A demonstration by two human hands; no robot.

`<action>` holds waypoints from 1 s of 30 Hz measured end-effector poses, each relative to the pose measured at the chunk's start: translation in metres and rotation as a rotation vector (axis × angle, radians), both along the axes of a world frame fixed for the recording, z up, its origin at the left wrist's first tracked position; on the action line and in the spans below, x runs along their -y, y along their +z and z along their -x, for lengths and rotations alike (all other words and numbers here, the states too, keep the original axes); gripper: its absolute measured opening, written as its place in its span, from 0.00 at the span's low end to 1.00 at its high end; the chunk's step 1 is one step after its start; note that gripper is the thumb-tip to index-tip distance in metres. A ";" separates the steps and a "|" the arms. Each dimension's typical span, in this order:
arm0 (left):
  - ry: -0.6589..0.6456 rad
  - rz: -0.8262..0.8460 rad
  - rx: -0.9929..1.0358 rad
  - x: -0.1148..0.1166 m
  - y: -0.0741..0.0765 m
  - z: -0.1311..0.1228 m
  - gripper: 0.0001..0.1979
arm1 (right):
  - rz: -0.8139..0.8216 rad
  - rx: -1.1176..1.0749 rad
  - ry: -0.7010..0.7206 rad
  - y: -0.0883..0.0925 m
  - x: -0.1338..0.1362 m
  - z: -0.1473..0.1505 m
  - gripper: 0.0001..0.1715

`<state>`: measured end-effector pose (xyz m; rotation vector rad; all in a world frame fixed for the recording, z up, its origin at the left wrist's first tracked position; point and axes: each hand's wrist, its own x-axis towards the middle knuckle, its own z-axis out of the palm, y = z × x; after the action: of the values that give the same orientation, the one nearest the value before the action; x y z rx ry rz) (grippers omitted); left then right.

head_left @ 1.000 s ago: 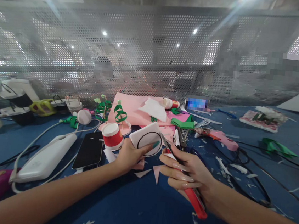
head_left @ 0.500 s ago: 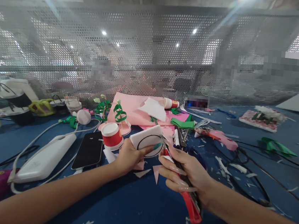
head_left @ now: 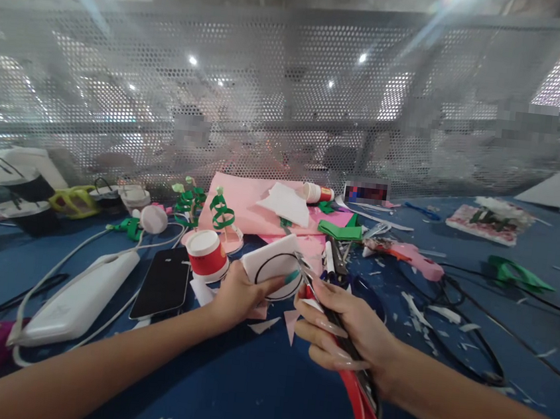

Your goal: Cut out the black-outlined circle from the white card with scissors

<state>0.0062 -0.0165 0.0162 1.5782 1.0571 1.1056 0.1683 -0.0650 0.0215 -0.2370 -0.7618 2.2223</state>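
Observation:
My left hand pinches a piece of white paper marked with a black circle outline. Its thumb, with a teal nail, lies over the circle. In my right hand are scissors with long red and black handles, my fingers wrapped around them. The metal blades meet the paper's upper right edge, by the drawn line. How far apart the blades are I cannot tell. Just left of the paper stands a red and white paper cup, close to my left hand.
A black phone and white power bank with cables lie left. Pink sheets, green spiral paper plants and stacked cups sit behind. At right are a pink glue gun, its cord and paper scraps.
The scissors' handles have swung slightly down and right, with the blades still at the paper's edge. My left hand keeps hold of the paper; the whole view has shifted a little.

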 end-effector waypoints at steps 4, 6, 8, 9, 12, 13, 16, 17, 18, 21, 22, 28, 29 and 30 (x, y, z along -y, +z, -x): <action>0.000 0.083 -0.049 0.004 0.002 -0.001 0.20 | 0.003 -0.001 0.004 0.001 0.000 -0.001 0.20; -0.005 0.103 -0.072 0.005 0.002 0.000 0.20 | 0.001 0.003 0.002 0.000 0.000 -0.001 0.20; -0.032 0.061 -0.059 0.005 0.002 0.000 0.19 | -0.002 0.016 0.002 0.000 0.001 -0.001 0.19; -0.053 0.027 -0.038 0.005 0.003 0.000 0.19 | -0.006 0.023 -0.010 -0.001 0.001 -0.001 0.18; -0.112 -0.037 0.029 0.003 0.003 0.001 0.20 | -0.004 0.040 -0.083 -0.002 0.001 0.000 0.13; -0.120 -0.041 0.046 0.001 0.003 0.001 0.20 | -0.001 0.041 -0.099 -0.003 0.000 0.001 0.12; -0.085 -0.011 0.067 -0.006 -0.003 0.002 0.20 | 0.008 0.035 -0.077 -0.005 -0.003 0.002 0.15; -0.043 0.009 0.080 -0.008 -0.005 0.003 0.19 | 0.009 0.028 -0.061 -0.006 -0.004 0.003 0.17; -0.029 0.043 0.089 -0.010 -0.007 0.003 0.18 | 0.010 0.023 -0.044 -0.007 -0.005 0.003 0.18; -0.025 0.053 0.139 -0.014 -0.011 0.004 0.19 | 0.006 0.027 -0.005 -0.006 -0.005 0.003 0.21; -0.024 0.047 0.153 -0.014 -0.011 0.004 0.19 | 0.007 0.031 0.005 -0.006 -0.004 0.002 0.21; -0.019 0.039 0.098 -0.009 -0.007 0.002 0.21 | 0.022 0.035 0.031 -0.003 0.000 0.000 0.22; -0.022 0.047 0.083 -0.008 -0.006 0.002 0.22 | 0.022 0.033 0.028 -0.004 0.000 0.000 0.21; -0.022 0.058 0.066 -0.006 -0.004 0.002 0.22 | 0.022 0.035 0.028 -0.004 0.000 0.000 0.20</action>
<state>0.0044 -0.0107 0.0118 1.4946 1.0171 1.0951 0.1682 -0.0650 0.0174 -0.2779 -0.7647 2.2594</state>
